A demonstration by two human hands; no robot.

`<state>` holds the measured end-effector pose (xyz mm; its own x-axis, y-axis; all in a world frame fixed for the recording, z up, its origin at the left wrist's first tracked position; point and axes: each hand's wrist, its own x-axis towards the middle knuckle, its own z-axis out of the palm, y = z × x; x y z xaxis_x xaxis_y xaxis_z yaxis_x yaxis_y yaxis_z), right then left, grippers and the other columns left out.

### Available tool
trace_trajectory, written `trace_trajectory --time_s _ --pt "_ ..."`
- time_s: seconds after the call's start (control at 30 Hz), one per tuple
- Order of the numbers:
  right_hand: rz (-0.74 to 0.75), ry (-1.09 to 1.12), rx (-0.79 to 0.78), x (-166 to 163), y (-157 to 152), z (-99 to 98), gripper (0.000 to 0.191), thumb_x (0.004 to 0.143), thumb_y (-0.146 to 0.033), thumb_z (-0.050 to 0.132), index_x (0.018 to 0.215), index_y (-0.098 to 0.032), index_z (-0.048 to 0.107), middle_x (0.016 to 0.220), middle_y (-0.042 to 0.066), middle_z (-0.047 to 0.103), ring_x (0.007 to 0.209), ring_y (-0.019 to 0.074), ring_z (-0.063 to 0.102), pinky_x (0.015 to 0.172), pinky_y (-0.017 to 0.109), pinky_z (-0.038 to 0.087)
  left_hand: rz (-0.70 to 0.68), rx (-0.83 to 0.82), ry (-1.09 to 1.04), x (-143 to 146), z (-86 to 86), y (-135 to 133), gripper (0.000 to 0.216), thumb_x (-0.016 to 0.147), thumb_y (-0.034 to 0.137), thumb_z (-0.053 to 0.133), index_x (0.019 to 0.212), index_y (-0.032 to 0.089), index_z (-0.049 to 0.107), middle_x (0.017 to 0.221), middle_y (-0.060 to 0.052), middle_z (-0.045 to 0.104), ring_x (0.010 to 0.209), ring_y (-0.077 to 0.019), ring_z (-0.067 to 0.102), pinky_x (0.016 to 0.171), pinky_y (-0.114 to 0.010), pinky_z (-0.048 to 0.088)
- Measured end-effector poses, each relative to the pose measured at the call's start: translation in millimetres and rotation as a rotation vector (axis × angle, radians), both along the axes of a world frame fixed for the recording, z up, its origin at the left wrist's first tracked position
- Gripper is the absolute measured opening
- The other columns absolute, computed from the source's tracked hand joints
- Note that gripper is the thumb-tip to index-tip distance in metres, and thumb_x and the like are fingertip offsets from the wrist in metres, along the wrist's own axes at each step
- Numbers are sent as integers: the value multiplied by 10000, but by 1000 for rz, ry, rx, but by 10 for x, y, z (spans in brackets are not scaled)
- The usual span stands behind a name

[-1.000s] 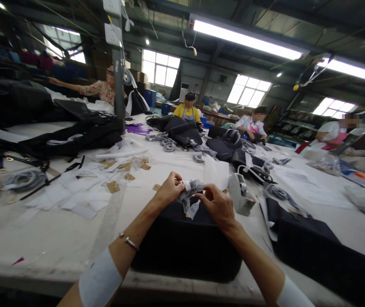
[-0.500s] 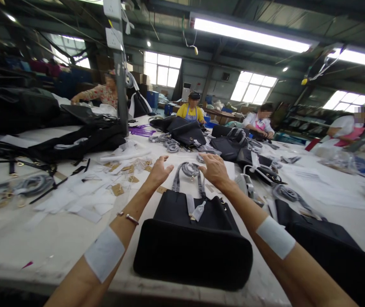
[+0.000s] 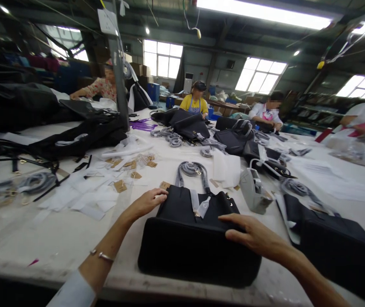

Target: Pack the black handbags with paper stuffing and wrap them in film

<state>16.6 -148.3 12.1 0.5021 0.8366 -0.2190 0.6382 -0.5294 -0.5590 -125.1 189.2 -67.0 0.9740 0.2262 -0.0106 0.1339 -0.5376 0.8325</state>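
The black bag (image 3: 198,251) lies between my left hand (image 3: 145,204), half-curled at its edge with its hold unclear, and my right hand (image 3: 255,234), open and gripping nothing, so a lopsided pull could drag loose the wrapped strap (image 3: 190,169) coiled on the worktop (image 3: 73,238) beyond both.

1 black handbag (image 3: 198,253), broad face up on the pale tabletop (image 3: 121,251), base nearest, handle (image 3: 207,182) grey-wrapped

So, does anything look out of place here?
A stray magenta scrap lies near the front edge of the table, apart from the scattered white sheets. The bag being handled shows no visible damage.
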Motion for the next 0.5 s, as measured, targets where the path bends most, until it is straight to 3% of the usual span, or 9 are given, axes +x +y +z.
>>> trace_trajectory --time_s 0.1,0.2,0.33,0.4,0.5 --pt "-11 -24 -6 -113 -15 -99 422 822 -558 573 1084 -248 688 1080 51 696 979 253 622 845 311 447 -103 -5 96 -91 6 -80 504 870 559 398 936 170 712 965 -49 707 899 -210 613 859 -278 423" --pt "-12 -51 15 -147 14 -192 353 817 -552 589 870 -223 705 825 20 702 764 199 622 662 258 424 -116 19 191 -195 64 -98 601 882 595 339 778 150 730 770 -41 697 734 -184 594 757 -263 408" --pt "86 -38 57 -168 8 -240 410 845 -557 556 720 -183 667 686 0 635 645 146 559 577 234 357 -95 110 347 -361 243 -79 540 837 577 437 630 143 682 570 -6 599 571 -148 502 599 -254 351" --pt "137 30 60 -147 25 -220 439 882 -538 502 701 -174 666 665 -2 621 615 132 534 559 232 344 -110 111 351 -400 352 -93 418 810 508 511 661 154 676 583 12 592 575 -141 500 565 -241 336" --pt "112 124 99 -30 161 -158 453 930 -490 408 781 -179 702 714 6 652 652 143 558 587 232 383 -174 88 235 -293 498 -169 243 799 375 551 829 187 701 758 13 664 717 -155 576 642 -222 398"
